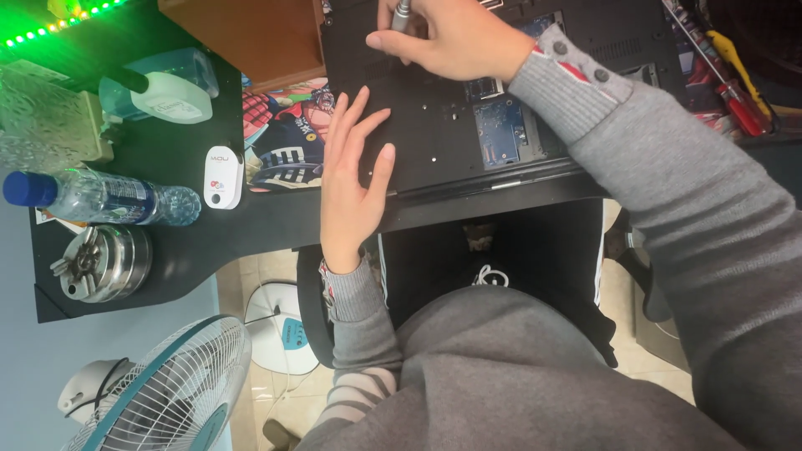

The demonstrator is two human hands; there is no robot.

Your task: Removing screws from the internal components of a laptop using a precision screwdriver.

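The laptop lies bottom-up on the black desk, with circuit boards exposed at its right. The left hand rests flat on the base, fingers spread. The right hand pinches a screwdriver upright against the base. A water bottle lies well to the left.

desk left of laptop crowded: water bottle, white puck, metal tin; bare strip at desk's near edge.
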